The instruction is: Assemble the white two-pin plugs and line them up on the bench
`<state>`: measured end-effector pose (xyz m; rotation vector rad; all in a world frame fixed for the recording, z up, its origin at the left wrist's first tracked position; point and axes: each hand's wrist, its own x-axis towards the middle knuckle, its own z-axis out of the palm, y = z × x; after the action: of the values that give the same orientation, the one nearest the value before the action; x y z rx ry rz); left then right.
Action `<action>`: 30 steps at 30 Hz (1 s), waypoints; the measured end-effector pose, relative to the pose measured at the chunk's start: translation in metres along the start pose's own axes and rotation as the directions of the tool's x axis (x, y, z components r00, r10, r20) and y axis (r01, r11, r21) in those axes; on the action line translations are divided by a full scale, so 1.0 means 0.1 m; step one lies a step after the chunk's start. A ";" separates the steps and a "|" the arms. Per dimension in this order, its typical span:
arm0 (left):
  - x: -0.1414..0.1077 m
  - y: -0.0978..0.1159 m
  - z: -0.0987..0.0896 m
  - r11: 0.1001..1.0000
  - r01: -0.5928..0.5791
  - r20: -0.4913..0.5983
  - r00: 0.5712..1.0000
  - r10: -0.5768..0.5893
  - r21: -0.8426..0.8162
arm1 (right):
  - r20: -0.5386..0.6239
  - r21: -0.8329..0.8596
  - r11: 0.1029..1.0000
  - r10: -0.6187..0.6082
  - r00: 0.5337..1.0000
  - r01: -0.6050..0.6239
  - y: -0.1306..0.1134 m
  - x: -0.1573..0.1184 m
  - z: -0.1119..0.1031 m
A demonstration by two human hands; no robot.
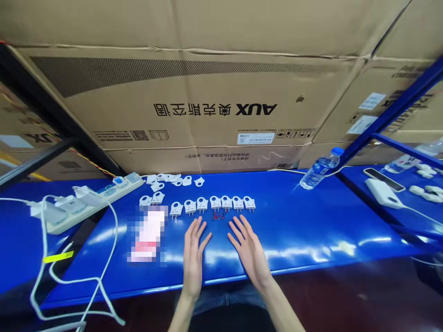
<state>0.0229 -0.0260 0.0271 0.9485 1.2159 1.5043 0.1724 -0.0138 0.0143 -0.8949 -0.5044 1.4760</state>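
A row of several white two-pin plugs with ring-shaped pulls, among them a plug (202, 204) in the middle, stands across the blue table (287, 226). Just in front of the row lies a small bunch of red and dark bits (217, 216), too small to name. My left hand (194, 246) is open, fingers stretched toward the plugs, holding nothing. On the other side of the bits, my right hand (249, 246) is likewise open and bare, its fingertips near the right-hand plugs. A second group of white plugs (169, 179) lies farther back, left of centre.
A blurred-out flat item (148, 234) lies left of my hands. Farther left is a power strip (100, 203) with chargers and trailing white cables (101, 281). A water bottle (320, 169) stands back right, near the blue rack post (387, 97). Cardboard boxes (207, 83) wall the back.
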 end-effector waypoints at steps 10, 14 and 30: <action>0.18 0.02 -0.23 0.629 -0.393 0.322 0.918 0.230 0.670 | 0.296 -0.829 0.417 -0.241 0.924 0.374 -0.03 0.05 -0.03; 0.27 -0.09 -0.33 0.555 -0.402 0.345 0.915 0.210 0.728 | 0.366 -0.845 0.339 -0.198 0.909 0.414 0.03 0.11 -0.04; 0.27 -0.25 -0.34 0.486 -0.435 0.373 0.901 0.223 0.758 | 0.363 -0.822 0.379 -0.226 0.904 0.425 0.05 0.09 -0.01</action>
<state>-0.0108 -0.0062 -0.0040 2.0517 1.6702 0.9702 0.1709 -0.0055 0.0076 -1.3582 -1.6371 0.8284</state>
